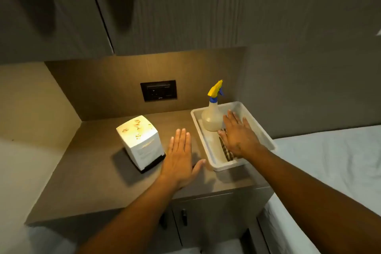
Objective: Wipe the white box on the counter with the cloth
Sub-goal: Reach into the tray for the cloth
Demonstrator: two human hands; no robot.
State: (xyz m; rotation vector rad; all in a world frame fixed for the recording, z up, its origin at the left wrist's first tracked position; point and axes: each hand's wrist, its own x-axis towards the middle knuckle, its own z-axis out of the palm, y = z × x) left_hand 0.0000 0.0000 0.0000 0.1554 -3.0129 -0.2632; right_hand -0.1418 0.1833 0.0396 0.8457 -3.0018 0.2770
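Grey bench [99, 183]: white box [140, 142] (stained top) near its back edge. Right hand [240, 137], grip spread, covers the cloth [226, 150] in the tray [214, 164]; pinch it fully. Left hand [179, 159] flat, empty.

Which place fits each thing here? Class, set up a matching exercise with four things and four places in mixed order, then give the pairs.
Things:
1. white box
2. spray bottle
3. checked cloth
4. wall socket

Places:
A. lying in the tray, under the right hand
B. set in the back panel
C. standing in the tray's far end
D. on the counter, left of the left hand

Pairs: 1-D, 2-C, 3-A, 4-B
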